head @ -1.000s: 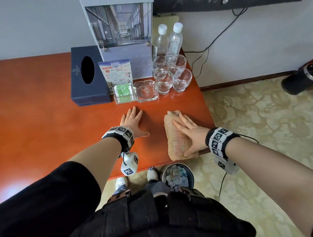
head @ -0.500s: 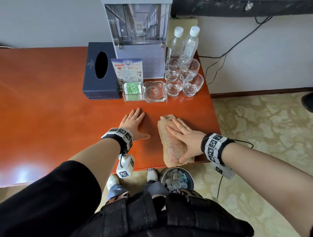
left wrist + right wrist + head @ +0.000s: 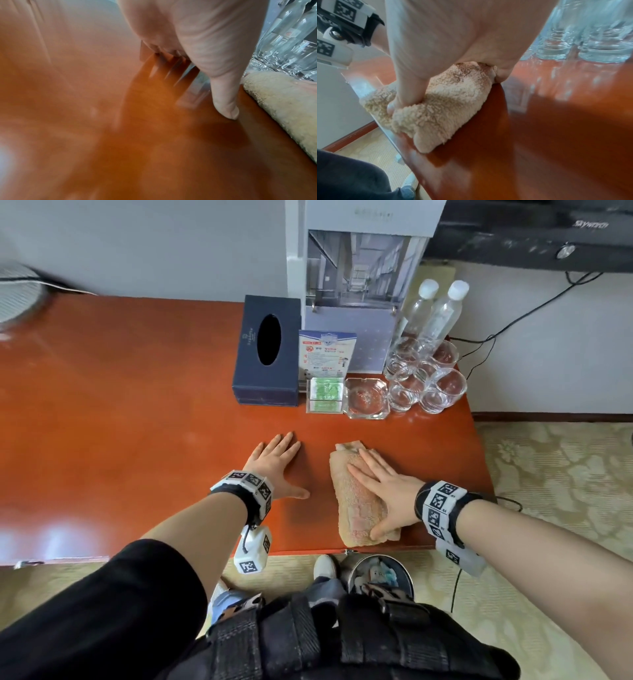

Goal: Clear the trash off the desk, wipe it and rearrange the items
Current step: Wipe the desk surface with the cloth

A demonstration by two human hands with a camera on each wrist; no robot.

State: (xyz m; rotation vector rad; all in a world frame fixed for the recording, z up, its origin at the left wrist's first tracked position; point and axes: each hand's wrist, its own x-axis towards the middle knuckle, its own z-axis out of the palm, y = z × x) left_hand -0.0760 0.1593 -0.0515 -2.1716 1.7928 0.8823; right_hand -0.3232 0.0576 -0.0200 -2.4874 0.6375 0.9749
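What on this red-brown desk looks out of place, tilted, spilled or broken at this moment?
Nothing stands out. The dark blue tissue box, square glass ashtray, clear drinking glasses and two plastic water bottles stand upright in a group at the back. The right hand presses a beige folded towel near the desk's front edge.

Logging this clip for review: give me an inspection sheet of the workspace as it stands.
Surface: glossy orange desk; no loose trash seen.
Job's things: beige cloth lies near the front edge.
Clutter: tissue box, ashtray, glasses and bottles grouped at the back.
Hands: left hand flat on the desk; right hand presses the cloth.
Cables: black cable on the wall.
Surroundings: trash bin on the floor, holding litter.
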